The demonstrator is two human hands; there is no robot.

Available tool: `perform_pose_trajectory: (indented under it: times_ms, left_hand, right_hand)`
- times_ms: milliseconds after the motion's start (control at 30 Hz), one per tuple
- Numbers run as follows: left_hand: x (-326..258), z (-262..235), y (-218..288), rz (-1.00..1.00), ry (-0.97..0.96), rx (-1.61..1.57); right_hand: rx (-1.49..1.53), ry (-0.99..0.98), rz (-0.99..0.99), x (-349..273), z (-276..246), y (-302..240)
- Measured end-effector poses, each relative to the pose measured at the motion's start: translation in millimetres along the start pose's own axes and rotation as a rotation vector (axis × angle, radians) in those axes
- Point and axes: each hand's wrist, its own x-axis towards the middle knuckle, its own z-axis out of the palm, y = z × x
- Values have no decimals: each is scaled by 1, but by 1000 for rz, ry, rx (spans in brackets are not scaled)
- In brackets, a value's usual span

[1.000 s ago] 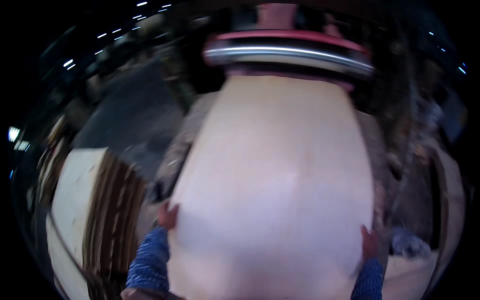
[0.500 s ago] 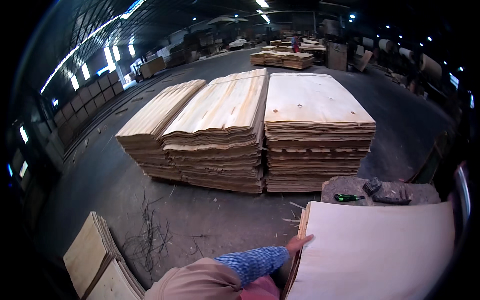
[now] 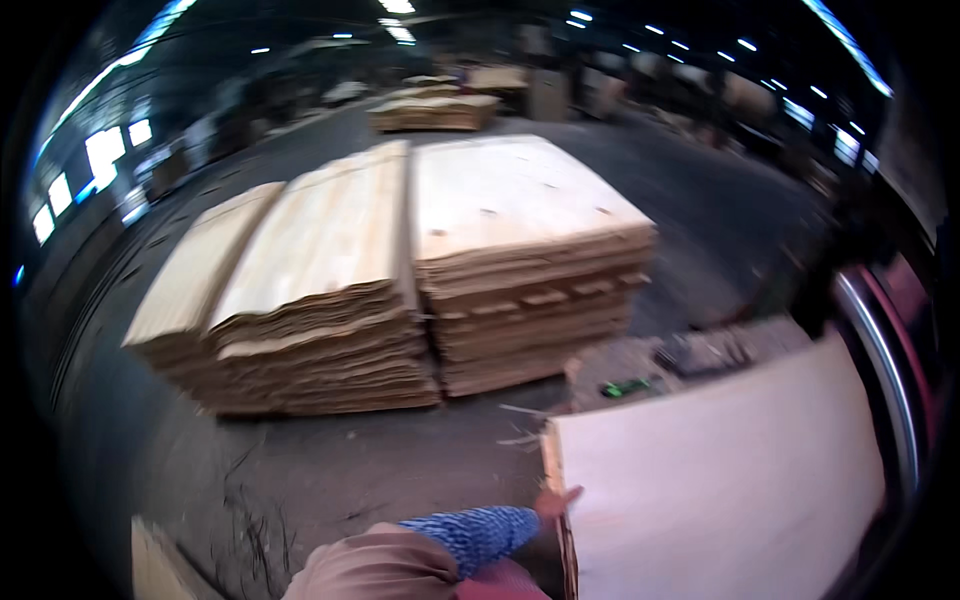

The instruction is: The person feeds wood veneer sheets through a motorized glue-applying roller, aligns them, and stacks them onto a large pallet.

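Note:
A stack of pale wood veneer sheets (image 3: pixel 720 480) lies at the lower right, its top sheet broad and smooth. My left hand (image 3: pixel 556 505), in a blue patterned sleeve, grips the stack's left edge. The thumb rests on the top sheet, while the other fingers are mostly hidden at the side. Outside the picture is my right hand. Beyond the stack's far edge, a green and black utility knife (image 3: pixel 625 387) lies on a rough, worn block (image 3: pixel 597 362). Dark objects beside the knife are blurred.
Ahead stand tall veneer piles on the floor: a flat-topped pile (image 3: pixel 530 310) and wavy-edged piles (image 3: pixel 310 310) left of it. Dark wiry strands (image 3: pixel 255 535) lie at lower left near another sheet stack (image 3: pixel 158 565). A curved metal bar (image 3: pixel 885 370) stands at right.
The view has swung right and tilted, so the piles sit farther left and the metal bar shows more. My left hand keeps its place on the stack's edge.

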Motion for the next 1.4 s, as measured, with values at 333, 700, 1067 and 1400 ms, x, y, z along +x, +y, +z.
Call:
perform_pose_trajectory:
  times_ms: [333, 700, 1067, 1400]
  left_hand:
    - [-10, -51, -10, -234, -578, -493]
    - [-56, -92, 30, -412, -1165, -140]
    - [-24, -30, 0, -240, -815, -558]
    - [-46, -33, 7, -62, -598, -242]
  right_hand:
    - [436, -196, 339, -116, -56, -118]
    - [802, -205, 52, -121, -74, -238]
    - [-360, -74, 69, -114, 18, 9]
    - [-493, -37, 119, -108, 18, -20]
